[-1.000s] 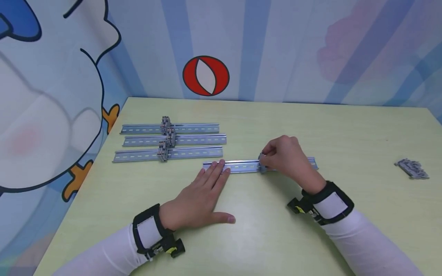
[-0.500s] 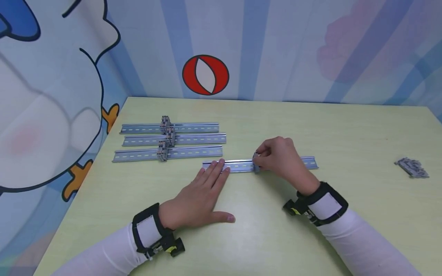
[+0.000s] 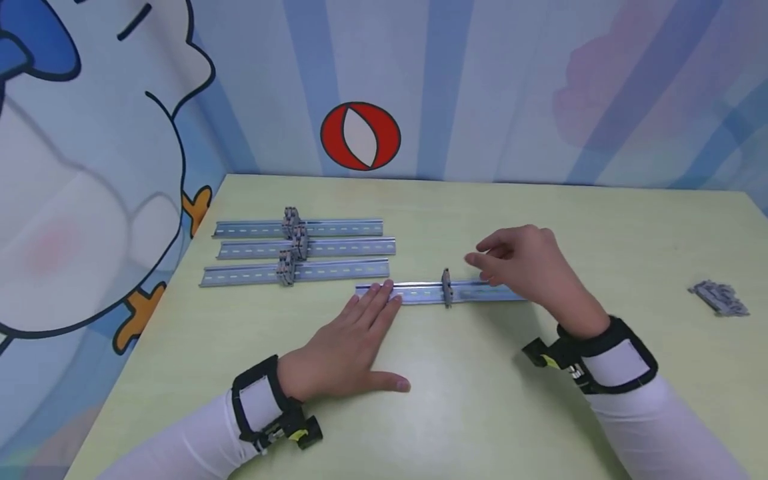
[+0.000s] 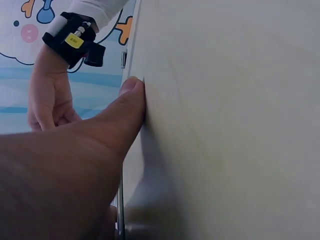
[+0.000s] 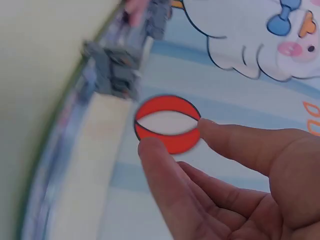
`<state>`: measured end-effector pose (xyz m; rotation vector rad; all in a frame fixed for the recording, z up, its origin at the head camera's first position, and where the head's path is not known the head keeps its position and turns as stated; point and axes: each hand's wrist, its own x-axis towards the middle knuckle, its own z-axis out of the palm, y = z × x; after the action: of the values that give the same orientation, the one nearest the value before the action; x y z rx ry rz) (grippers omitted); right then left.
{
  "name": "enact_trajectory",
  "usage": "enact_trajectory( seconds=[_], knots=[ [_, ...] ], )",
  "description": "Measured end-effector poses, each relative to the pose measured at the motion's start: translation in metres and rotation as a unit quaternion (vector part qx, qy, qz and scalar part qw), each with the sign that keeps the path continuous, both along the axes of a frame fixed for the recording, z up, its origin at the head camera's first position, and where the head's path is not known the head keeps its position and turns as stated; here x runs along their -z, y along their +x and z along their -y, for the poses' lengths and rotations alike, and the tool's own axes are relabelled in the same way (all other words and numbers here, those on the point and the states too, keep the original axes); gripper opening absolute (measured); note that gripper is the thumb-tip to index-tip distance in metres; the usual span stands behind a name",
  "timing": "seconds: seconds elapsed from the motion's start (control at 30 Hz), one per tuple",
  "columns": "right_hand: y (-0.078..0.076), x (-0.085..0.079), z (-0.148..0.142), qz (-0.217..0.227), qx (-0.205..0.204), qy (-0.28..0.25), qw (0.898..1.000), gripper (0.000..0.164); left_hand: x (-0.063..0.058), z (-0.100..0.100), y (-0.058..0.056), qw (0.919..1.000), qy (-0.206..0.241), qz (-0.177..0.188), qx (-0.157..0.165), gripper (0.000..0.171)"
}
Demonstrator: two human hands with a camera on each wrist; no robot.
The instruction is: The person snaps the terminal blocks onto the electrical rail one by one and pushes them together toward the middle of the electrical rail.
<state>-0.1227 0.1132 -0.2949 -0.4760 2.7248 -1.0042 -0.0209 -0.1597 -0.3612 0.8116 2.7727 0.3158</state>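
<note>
A slotted metal DIN rail (image 3: 414, 293) lies across the table in front of me. My left hand (image 3: 342, 347) rests flat, its straight fingertips pressing on the rail's left end. One thin grey rail clip (image 3: 447, 288) stands upright on the rail near its middle. Just right of the clip and above the rail, my right hand (image 3: 534, 267) holds nothing, its thumb and index finger apart. In the right wrist view the grey clip (image 5: 115, 72) appears blurred on the rail, away from the fingertips. The left wrist view shows the left thumb (image 4: 127, 105) against the table.
Farther back on the left lie three more DIN rails (image 3: 345, 269), each bearing grey clips (image 3: 287, 268) near its middle. A small pile of loose grey clips (image 3: 720, 298) is on the table's right side. A printed wall (image 3: 504, 87) borders the table's back edge.
The right hand slid the grey clip leftward along the rail, then let go of it and moved up and right. My left hand has stayed on the rail.
</note>
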Motion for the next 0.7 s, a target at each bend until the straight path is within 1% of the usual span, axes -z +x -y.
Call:
enact_trajectory(
  seconds=[0.13, 0.27, 0.37, 0.47, 0.6, 0.67, 0.7],
  knots=[
    [0.001, -0.016, -0.022, -0.056, 0.022, 0.007, 0.998, 0.037, 0.000, 0.000, -0.001, 1.0000, -0.006, -0.004, 0.002, 0.116],
    [-0.001, -0.025, -0.046, -0.089, 0.060, 0.040, 0.993, 0.040, 0.000, -0.001, -0.001, 1.0000, -0.004, -0.001, 0.003, 0.116],
    [-0.005, -0.028, -0.067, -0.112, 0.097, 0.073, 0.986, 0.044, 0.002, 0.001, 0.000, 1.0000, 0.002, -0.001, 0.002, 0.116],
    [-0.008, -0.031, -0.089, -0.136, 0.147, 0.122, 0.972, 0.048, 0.004, 0.001, 0.001, 1.0000, 0.003, -0.002, 0.003, 0.116],
    [-0.013, -0.036, -0.117, -0.135, 0.226, 0.184, 0.947, 0.050, 0.003, 0.001, 0.000, 1.0000, 0.004, -0.004, 0.005, 0.115],
    [-0.018, -0.034, -0.138, -0.112, 0.258, 0.197, 0.939, 0.055, 0.002, 0.001, 0.000, 1.0000, 0.003, -0.004, 0.005, 0.116],
    [-0.023, -0.027, -0.152, -0.099, 0.275, 0.192, 0.937, 0.059, 0.001, 0.000, 0.000, 1.0000, 0.002, -0.004, 0.006, 0.116]
  ],
)
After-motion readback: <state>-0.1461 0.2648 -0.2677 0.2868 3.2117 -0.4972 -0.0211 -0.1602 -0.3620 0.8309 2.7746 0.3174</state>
